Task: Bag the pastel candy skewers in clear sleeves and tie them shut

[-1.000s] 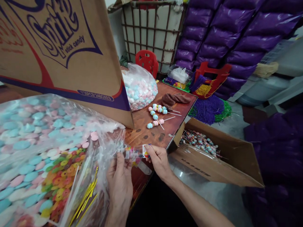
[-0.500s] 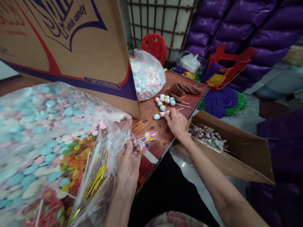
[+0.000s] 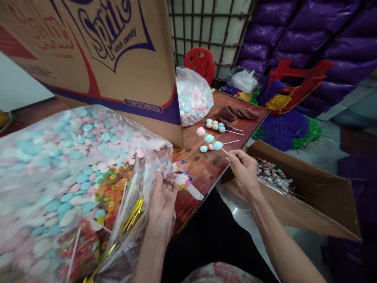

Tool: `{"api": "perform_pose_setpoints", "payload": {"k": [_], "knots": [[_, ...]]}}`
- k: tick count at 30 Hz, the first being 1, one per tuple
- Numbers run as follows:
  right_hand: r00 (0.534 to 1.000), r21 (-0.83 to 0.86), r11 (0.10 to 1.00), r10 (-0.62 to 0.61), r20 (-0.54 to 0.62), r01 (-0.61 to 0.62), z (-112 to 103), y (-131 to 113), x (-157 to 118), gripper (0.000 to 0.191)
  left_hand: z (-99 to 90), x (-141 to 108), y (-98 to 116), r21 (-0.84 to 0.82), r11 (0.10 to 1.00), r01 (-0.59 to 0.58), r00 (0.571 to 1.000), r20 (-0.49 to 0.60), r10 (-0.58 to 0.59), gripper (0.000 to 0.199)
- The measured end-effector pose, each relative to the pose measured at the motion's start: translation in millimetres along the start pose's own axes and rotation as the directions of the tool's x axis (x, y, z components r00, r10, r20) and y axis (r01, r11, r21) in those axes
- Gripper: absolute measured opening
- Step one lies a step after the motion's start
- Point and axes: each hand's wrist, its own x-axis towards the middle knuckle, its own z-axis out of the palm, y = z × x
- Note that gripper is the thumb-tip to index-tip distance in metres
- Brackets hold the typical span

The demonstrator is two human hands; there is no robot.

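My right hand (image 3: 246, 173) pinches the bare end of a candy skewer (image 3: 209, 138), strung with pink and blue marshmallows and gummy rings between them. The skewer is raised over the table, its candy end pointing away to the left. Below it lies another skewer (image 3: 203, 149), partly covered. Farther back, more finished skewers (image 3: 216, 125) rest side by side. With fingers closed, my left hand (image 3: 161, 198) holds a small clear plastic bag (image 3: 167, 170) at the table's edge. Beside these fingers are bags with a colourful print (image 3: 184, 179).
A large plastic bag of marshmallows (image 3: 64, 153) and gummy rings (image 3: 114, 188) spreads at left, with gold twist ties (image 3: 134, 212). Behind stands a tall carton (image 3: 118, 78). A brown cloth (image 3: 237, 113) and a second marshmallow bag (image 3: 194, 100) lie farther back. At right, an open box (image 3: 318, 192) holds skewers.
My right hand has lifted a skewer off the table and drawn it back toward me. My left hand stays by the printed bags, and the view has shifted left.
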Motion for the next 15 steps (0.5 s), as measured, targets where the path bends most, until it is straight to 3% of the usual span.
{"api": "perform_pose_setpoints", "payload": {"k": [2, 5, 10, 15], "knots": [[0.999, 0.111, 0.994, 0.002, 0.051, -0.007, -7.7, -8.0, -24.2, 0.02, -2.6, -1.6, 1.8, 0.013, 1.0, -0.013, 1.0, 0.026, 0.013, 0.026], [0.996, 0.143, 0.99, -0.019, 0.09, 0.006, -17.6, -21.4, -50.3, 0.018, -7.0, -3.3, 1.6, 0.018, 0.998, -0.053, 0.996, 0.066, 0.052, 0.025], [0.986, -0.027, 0.991, -0.126, 0.108, 0.13, -32.5, -40.7, -62.5, 0.016, -11.7, -4.5, -1.7, 0.021, 0.993, -0.114, 0.988, 0.108, 0.111, 0.026], [0.946, -0.158, 0.935, -0.299, 0.129, 0.317, -42.9, -48.3, -62.6, 0.015, -13.4, -6.9, -2.5, 0.012, 0.984, -0.177, 0.975, 0.138, 0.173, 0.028]]}}
